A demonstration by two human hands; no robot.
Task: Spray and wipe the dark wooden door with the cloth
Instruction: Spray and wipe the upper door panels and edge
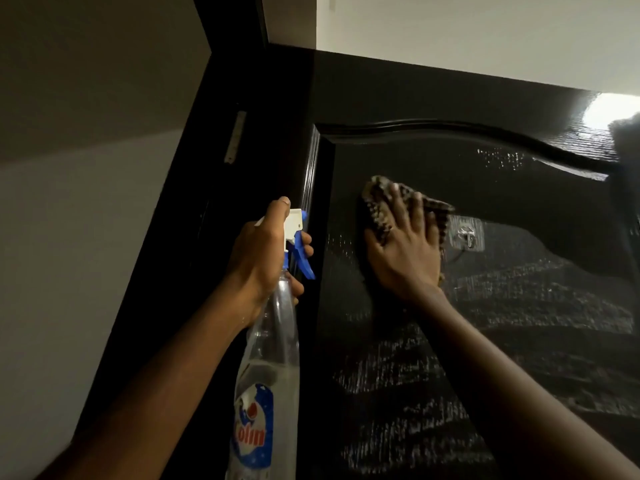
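- A clear stick-on hook (467, 234) with a metal prong sits on the panel.
- A metal hinge plate (235, 136) shows on the dark door frame (221, 84).
- Pale wall (69, 220) lies to the left.
- White ceiling (485, 32) spreads above.

Left hand (263, 251) raised, fingers curled in grip; right hand (405, 251) flat, fingers spread

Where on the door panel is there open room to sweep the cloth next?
Free: the panel between the cloth and the arched moulding, and the streaked stretch below the adhesive hook. Crowded: just right of the right hand, at the hook.
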